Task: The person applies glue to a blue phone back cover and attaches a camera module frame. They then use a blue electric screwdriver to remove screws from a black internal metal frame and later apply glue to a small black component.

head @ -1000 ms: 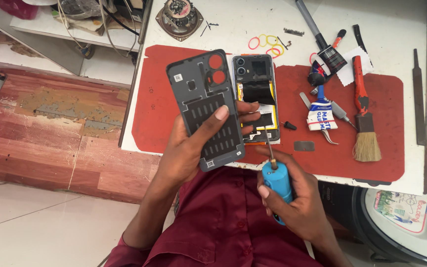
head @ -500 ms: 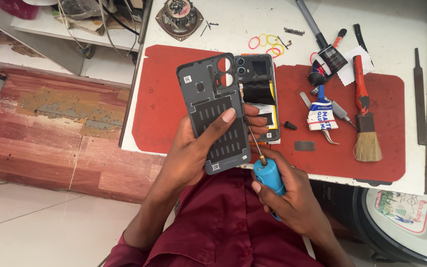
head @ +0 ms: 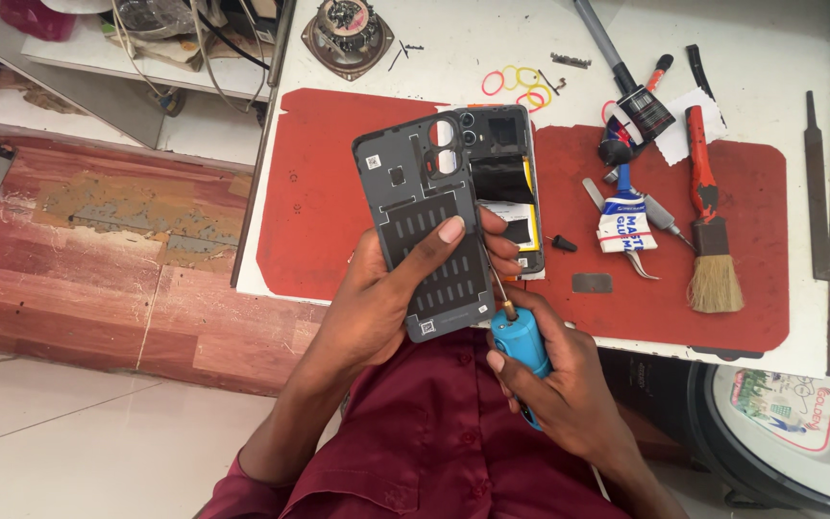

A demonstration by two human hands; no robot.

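Note:
My left hand (head: 386, 298) grips a grey phone back cover (head: 420, 216), its inner side up, thumb pressed on the black shielding, and fingers reaching under to the opened phone body (head: 506, 183) lying on the red mat (head: 338, 192). The cover is lifted and swung to the left of the phone, which shows its camera module, black tape and battery. My right hand (head: 559, 384) holds a blue-handled screwdriver (head: 519, 348) near the table's front edge, its thin shaft pointing up toward the phone's lower edge.
On the red mat to the right lie a glue tube (head: 626, 226), tweezers (head: 641, 259), a red-handled brush (head: 708, 240) and a small black part (head: 563, 244). Rubber bands (head: 521, 86), a speaker (head: 348, 34) and metal files (head: 814, 183) sit on the white table.
My left hand has lifted the back cover and shifted it right, closer over the phone. My right hand with the screwdriver has moved left and nearer to the phone's lower edge.

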